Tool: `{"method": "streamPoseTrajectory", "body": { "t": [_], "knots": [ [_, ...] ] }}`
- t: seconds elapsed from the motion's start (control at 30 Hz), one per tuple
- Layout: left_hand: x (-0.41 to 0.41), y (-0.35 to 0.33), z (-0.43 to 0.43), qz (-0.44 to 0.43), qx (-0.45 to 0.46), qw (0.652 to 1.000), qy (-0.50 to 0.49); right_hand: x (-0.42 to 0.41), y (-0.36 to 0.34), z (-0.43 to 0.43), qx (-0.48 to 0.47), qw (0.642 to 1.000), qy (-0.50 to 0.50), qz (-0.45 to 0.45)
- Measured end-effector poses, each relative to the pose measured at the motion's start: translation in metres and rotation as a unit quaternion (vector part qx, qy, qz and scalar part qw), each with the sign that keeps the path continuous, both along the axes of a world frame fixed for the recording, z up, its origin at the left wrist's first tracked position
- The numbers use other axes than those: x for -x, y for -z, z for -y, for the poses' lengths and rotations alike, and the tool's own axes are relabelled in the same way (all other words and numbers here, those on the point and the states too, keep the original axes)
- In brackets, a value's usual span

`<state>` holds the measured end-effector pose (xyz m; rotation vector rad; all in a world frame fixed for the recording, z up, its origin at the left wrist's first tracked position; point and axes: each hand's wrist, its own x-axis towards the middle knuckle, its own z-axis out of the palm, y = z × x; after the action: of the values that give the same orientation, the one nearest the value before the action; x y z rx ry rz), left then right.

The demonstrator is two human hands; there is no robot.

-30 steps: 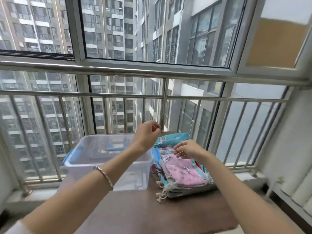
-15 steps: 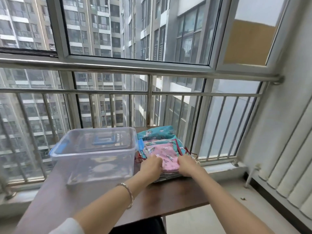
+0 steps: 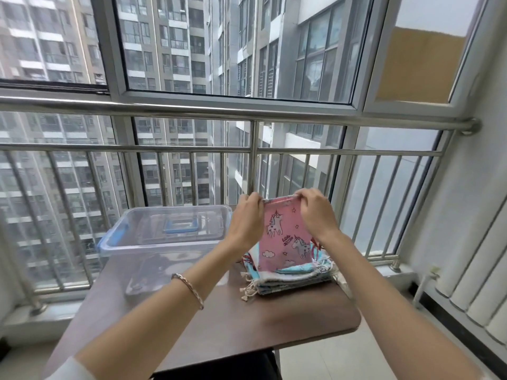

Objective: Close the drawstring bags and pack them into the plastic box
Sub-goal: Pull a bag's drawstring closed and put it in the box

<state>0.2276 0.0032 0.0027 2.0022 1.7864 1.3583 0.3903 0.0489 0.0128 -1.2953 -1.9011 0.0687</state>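
A pink drawstring bag (image 3: 285,237) printed with unicorns hangs upright above the pile of bags (image 3: 290,278) on the right of the brown table (image 3: 247,322). My left hand (image 3: 245,220) pinches its top left corner and my right hand (image 3: 315,212) pinches its top right corner. The pile holds several flat bags in blue, white and pink, with cord ends trailing at its left. The clear plastic box (image 3: 164,242) with blue clips stands on the table's left, apart from the pile, with what looks like its lid inside or under it.
A steel railing (image 3: 255,149) and window run right behind the table. A white ribbed radiator (image 3: 477,270) stands along the right wall. The table's front half is bare brown surface.
Both hands went down onto the pile, then lifted the pink bag off it by its top edge so it now hangs upright. The camera view shifted a little.
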Motion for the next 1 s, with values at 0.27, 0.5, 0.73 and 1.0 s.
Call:
{"method": "streamPoseTrajectory", "body": {
  "t": [0.27, 0.5, 0.73, 1.0],
  "knots": [
    [0.067, -0.004, 0.063, -0.020, 0.044, 0.998, 0.031, 0.042, 0.001, 0.039, 0.183, 0.971, -0.151, 0.034],
    [0.147, 0.041, 0.100, -0.084, 0.118, 0.989, 0.033, 0.068, 0.044, 0.054, 0.235, 0.949, -0.197, 0.069],
    [0.200, 0.052, 0.119, 0.077, 0.080, 0.993, -0.049, 0.051, 0.062, 0.043, 0.365, 0.856, -0.275, -0.242],
    [0.152, 0.026, 0.115, 0.435, 0.119, 0.886, 0.107, 0.095, 0.042, 0.057, 0.446, 0.610, -0.433, -0.492]
  ]
}}
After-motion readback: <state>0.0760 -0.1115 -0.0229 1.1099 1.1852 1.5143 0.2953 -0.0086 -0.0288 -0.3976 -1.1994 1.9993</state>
